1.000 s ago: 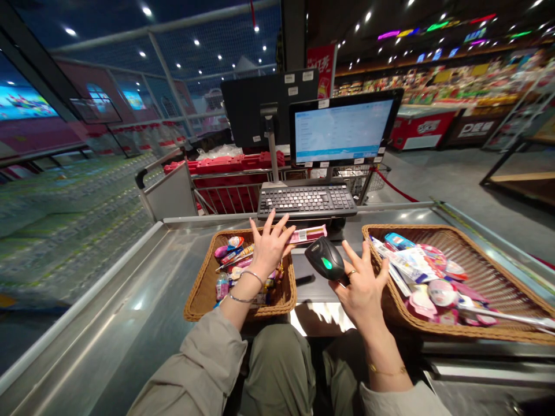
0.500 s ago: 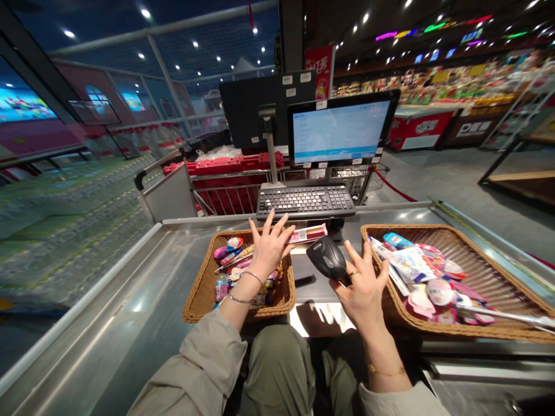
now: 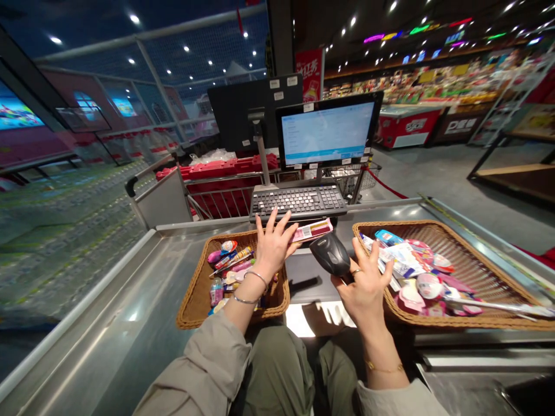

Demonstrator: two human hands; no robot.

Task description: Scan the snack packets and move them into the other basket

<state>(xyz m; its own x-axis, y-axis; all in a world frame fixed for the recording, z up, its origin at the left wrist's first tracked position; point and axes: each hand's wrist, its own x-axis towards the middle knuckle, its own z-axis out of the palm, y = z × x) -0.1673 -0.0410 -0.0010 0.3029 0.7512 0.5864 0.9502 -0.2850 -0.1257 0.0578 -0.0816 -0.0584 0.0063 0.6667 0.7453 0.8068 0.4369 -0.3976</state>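
the person's left hand is clamped on the left end of a pink packet, thumb beneath and the other fingers fanned out. that packet sits above the counter, just short of the keyboard, and its right end tips up more than it did a second ago. the right hand is closed round the black scanner, though most of the handle is hidden behind the fingers. the green light that glowed on the scanner a second ago no longer shows, and its head now looks closer to the packet's right end.

both hands have drifted right against the baskets: the left one covers the far right corner of the left basket, and the right one overlaps more of the left rim of the right basket. small bright packs lie in the left basket as before, and a mixed heap fills the left part of the other. at the far side the screen is lit, its page looking unchanged.
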